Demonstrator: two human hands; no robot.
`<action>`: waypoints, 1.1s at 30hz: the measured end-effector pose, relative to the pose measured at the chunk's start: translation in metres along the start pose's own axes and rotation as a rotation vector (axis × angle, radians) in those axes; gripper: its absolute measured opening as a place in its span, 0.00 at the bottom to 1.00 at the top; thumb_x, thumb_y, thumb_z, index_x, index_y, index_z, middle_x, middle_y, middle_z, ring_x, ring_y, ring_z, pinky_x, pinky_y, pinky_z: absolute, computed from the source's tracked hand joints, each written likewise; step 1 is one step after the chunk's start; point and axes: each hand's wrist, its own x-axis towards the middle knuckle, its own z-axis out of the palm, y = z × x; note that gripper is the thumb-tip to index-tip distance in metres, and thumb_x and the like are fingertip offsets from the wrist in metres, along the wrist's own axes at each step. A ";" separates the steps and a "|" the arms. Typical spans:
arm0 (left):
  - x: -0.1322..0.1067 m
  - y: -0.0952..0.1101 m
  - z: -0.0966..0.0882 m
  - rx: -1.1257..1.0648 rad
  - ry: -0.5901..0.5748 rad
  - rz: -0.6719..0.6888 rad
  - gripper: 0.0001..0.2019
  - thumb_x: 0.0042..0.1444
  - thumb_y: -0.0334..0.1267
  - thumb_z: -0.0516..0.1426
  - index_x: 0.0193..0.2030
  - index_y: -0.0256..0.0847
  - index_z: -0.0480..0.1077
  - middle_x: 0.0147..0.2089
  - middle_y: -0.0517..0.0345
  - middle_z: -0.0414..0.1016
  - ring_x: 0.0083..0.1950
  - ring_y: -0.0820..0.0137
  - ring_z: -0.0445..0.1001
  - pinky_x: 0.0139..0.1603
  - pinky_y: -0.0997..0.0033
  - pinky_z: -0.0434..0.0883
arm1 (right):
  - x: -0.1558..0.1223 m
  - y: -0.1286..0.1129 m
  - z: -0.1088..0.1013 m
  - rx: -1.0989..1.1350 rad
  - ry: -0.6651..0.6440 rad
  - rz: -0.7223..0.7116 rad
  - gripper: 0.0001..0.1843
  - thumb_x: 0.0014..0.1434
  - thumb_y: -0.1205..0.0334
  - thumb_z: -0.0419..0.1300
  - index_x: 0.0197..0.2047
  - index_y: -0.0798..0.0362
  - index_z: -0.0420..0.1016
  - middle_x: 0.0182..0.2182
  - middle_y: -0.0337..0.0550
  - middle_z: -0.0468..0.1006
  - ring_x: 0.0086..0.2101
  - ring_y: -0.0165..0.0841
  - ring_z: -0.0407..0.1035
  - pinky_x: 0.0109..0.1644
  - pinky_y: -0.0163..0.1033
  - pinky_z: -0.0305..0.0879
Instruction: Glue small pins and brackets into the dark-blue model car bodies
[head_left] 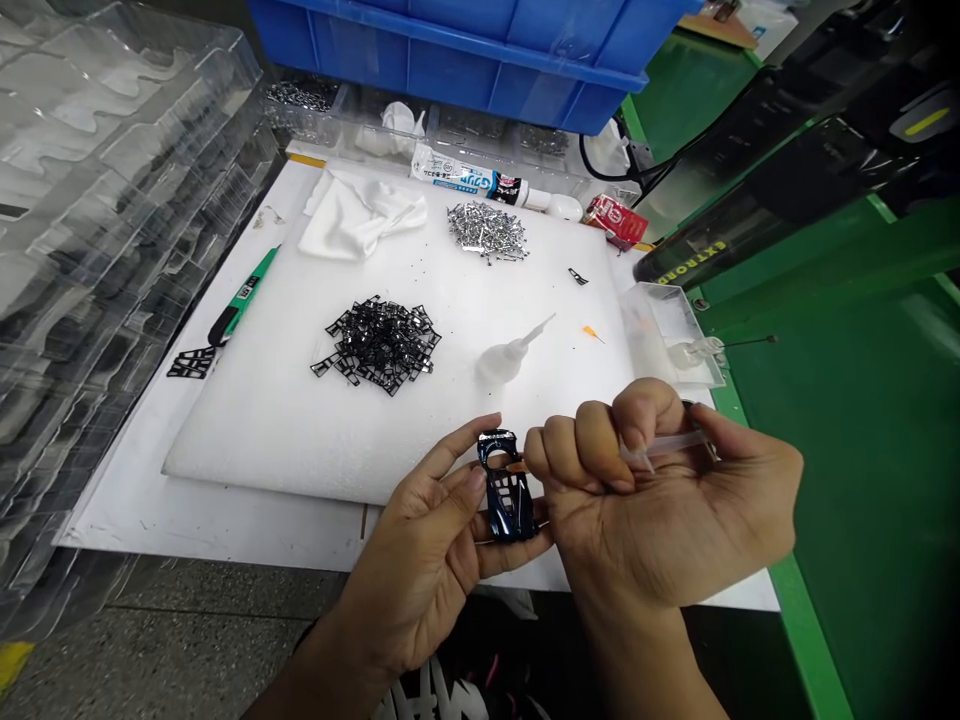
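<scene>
Head view:
1. Left hand (442, 530): fingers closed about a dark blue shell (513, 518), thumb at its left edge.
2. Right hand (664, 520): curled around a translucent tube (675, 443); orange tip (518, 466) over the shell, contact uncertain.
3. Handling, as judged: brace both hands together, keep the shell still, bring the tip in lightly.
4. Shell position: above the near part of the table (127, 490); long axis runs roughly away from the person, large-opening end pointing outward.
</scene>
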 end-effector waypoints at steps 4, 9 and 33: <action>0.001 0.000 0.000 0.001 0.004 0.004 0.19 0.67 0.31 0.57 0.61 0.51 0.72 0.50 0.55 0.78 0.47 0.71 0.79 0.52 0.55 0.84 | -0.001 0.002 0.000 -0.010 -0.001 -0.021 0.22 0.61 0.50 0.47 0.21 0.52 0.63 0.13 0.33 0.47 0.15 0.27 0.44 0.20 0.35 0.54; 0.000 -0.001 0.000 0.008 -0.008 0.003 0.19 0.67 0.31 0.57 0.62 0.51 0.72 0.50 0.55 0.78 0.47 0.71 0.80 0.53 0.54 0.84 | -0.004 0.001 0.000 -0.012 0.011 -0.037 0.21 0.60 0.50 0.51 0.21 0.53 0.63 0.13 0.32 0.48 0.15 0.25 0.44 0.20 0.34 0.53; 0.000 -0.001 0.002 -0.034 -0.005 0.024 0.18 0.66 0.28 0.57 0.60 0.49 0.72 0.49 0.56 0.79 0.44 0.71 0.82 0.47 0.61 0.85 | -0.005 0.001 -0.002 -0.024 0.037 -0.129 0.21 0.61 0.53 0.51 0.20 0.54 0.61 0.14 0.32 0.46 0.15 0.24 0.42 0.20 0.33 0.49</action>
